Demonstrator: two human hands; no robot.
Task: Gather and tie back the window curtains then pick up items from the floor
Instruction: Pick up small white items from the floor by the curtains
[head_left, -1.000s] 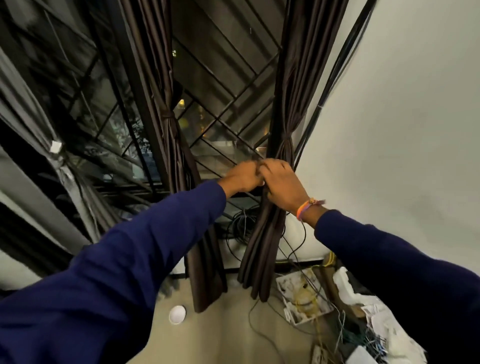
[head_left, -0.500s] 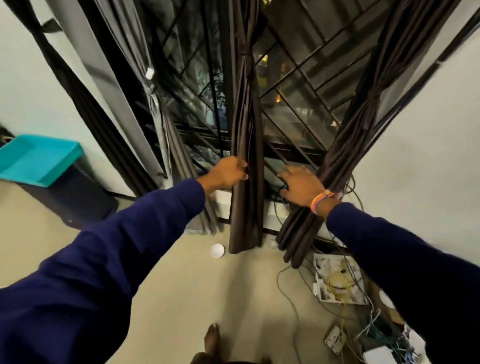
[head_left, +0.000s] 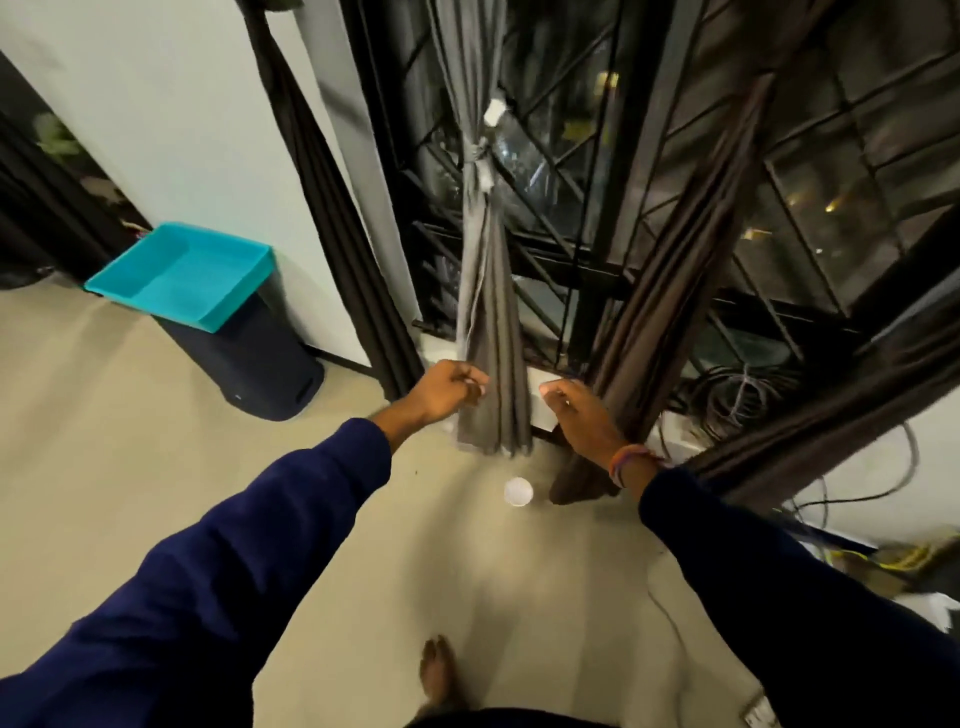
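**Hands either side of the grey curtain, low at the sill**

While both arms reach forward in dark blue sleeves, the left hand sits at the left edge of the grey curtain, fingers curled inward. Motion blur makes it unclear whether they pinch the fabric or only brush it, so I cannot tell if this hand holds anything. The right hand hovers just right of the same curtain, fingers loosely bent and spread, gripping nothing; a coloured wristband sits at its wrist.

The grey curtain hangs bunched, already cinched with a tie about halfway up, its lower end flaring above the floor. To its right, the brown curtain hangs gathered, slanting down behind the right hand, its hem touching the floor. Another dark curtain hangs at the left edge of the window grille.

On the floor, a small white round lid lies between the two curtain hems, near the right wrist. A dark bin with a turquoise tray on top stands against the wall at left. Tangled cables rest on the sill at right. One bare foot shows at bottom centre.
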